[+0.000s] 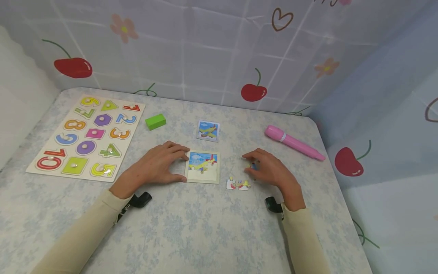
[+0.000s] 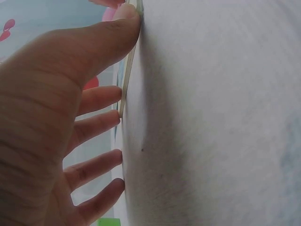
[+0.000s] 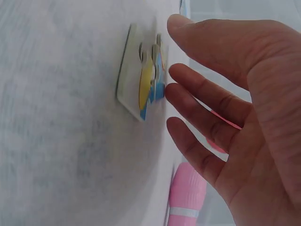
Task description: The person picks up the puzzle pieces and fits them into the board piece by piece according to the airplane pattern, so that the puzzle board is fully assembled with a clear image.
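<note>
A small jigsaw tray [image 1: 202, 176] holds an airplane picture whose upper part is filled with pieces; its lower part is bare. Along the tray's left edge lies my left hand [image 1: 159, 163], thumb at the lower corner and fingertips higher up. In the left wrist view the thumb touches the tray's thin edge [image 2: 127, 70]. To the right, loose puzzle pieces [image 1: 244, 185] lie on the table. My right hand [image 1: 270, 169] hovers over another piece with blue on it [image 1: 254, 166], partly hidden by the fingers. In the right wrist view its fingers are loosely bent and hold nothing.
A small airplane picture card [image 1: 208, 131] lies behind the tray. A green block [image 1: 155, 121] and a number-and-shape board [image 1: 114, 161] are at the left. A pink pen-shaped thing [image 1: 297, 144] lies at the back right. A patterned curtain [image 1: 212, 49] hangs behind the table.
</note>
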`<state>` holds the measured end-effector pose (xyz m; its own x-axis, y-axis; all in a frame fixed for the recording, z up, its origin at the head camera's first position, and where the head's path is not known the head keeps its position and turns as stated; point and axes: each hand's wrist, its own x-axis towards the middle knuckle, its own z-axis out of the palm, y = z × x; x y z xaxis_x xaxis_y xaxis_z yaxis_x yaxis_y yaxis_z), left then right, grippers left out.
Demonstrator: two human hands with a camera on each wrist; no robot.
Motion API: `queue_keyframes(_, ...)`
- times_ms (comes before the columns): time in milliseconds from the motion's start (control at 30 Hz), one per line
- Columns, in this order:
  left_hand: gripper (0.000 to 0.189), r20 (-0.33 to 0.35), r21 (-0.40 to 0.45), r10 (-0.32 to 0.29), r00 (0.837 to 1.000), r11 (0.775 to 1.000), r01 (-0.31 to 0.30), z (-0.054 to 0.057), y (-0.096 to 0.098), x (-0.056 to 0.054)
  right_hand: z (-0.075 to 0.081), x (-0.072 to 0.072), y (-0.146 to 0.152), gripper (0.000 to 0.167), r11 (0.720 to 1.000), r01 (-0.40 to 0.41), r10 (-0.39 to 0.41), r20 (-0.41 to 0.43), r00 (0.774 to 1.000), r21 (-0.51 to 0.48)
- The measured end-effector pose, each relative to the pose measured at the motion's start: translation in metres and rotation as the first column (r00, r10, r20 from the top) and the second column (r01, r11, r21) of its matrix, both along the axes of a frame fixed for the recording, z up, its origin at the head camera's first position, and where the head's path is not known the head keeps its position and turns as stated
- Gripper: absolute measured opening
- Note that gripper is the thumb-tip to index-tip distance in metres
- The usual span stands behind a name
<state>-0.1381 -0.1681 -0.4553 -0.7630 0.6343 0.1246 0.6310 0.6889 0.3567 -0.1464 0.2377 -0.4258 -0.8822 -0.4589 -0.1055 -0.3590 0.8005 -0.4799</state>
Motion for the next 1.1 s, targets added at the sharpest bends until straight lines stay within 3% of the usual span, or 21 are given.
queue_keyframes(533,0.066,0.0,-0.001,-0.002,1.0,1.0,0.002,-0.001,-0.001,-0.001,0.001,-0.001,0.016,0.039,1.0,-0.002,0.002,0.029,1.0,-0.009)
queue_keyframes(1100,0.066,0.008,-0.003,0.002,1.0,1.0,-0.002,-0.001,-0.001,-0.001,0.003,0.003,0.009,0.046,0.978,0.103,-0.095,-0.054,0.994,0.181)
